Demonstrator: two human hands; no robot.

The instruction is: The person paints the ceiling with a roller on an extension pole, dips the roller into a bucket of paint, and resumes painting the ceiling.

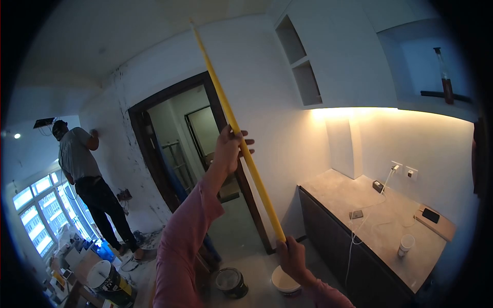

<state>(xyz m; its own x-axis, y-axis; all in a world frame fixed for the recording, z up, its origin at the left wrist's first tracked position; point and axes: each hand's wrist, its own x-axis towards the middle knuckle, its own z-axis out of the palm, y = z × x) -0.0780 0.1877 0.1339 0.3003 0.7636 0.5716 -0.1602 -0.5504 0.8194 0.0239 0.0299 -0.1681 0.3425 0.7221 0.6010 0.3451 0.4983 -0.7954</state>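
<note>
A long yellow pole (262, 192) slants from the lower centre up to the ceiling, where its thin tip appears to touch or come close to it. My left hand (232, 146) is around the pole's middle, with some fingers spread out past its right side. Lower down, my right hand (294, 258) grips the pole near its bottom end. Pink sleeves cover both my arms. Behind the pole are a white wall (257, 72) and a dark door frame (141, 118).
A co-worker (90, 159) stands at the left, one hand at the wall. Buckets (231, 282) (284, 281) (108, 282) stand on the floor. At the right are a counter (380, 226) with a cup (405, 245), phone (430, 215) and cables, and wall cabinets (349, 56).
</note>
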